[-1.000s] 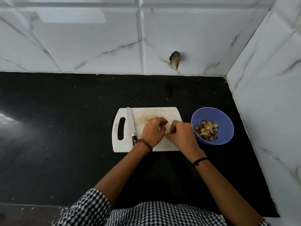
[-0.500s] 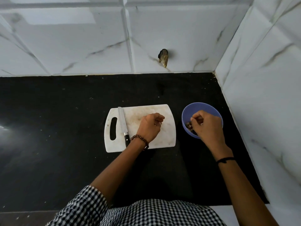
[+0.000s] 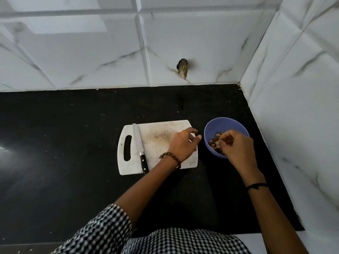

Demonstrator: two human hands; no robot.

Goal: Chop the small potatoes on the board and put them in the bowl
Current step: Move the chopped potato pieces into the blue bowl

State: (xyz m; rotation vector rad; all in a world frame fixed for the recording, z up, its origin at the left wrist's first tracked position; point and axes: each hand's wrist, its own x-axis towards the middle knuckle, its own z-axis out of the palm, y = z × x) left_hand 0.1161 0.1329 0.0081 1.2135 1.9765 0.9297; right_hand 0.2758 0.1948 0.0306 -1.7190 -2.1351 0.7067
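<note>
A white cutting board (image 3: 156,142) lies on the black counter. To its right stands a blue bowl (image 3: 222,123) with chopped potato pieces (image 3: 215,143) inside. My right hand (image 3: 238,149) hovers over the bowl's near side, its fingers loosely spread just above the pieces. My left hand (image 3: 183,143) is over the board's right edge, back up, with fingers reaching toward the bowl. Its palm is hidden, so I cannot see whether it holds pieces. No potato shows on the bare part of the board.
A knife (image 3: 139,149) with a black handle lies on the board beside the handle slot, blade pointing away. White marble-tiled walls close the counter at the back and right. A small dark stub (image 3: 182,67) sticks out of the back wall.
My right hand left the board and went over the bowl, where its fingers have spread. My left hand has slid from the board's middle to its right edge and uncurled.
</note>
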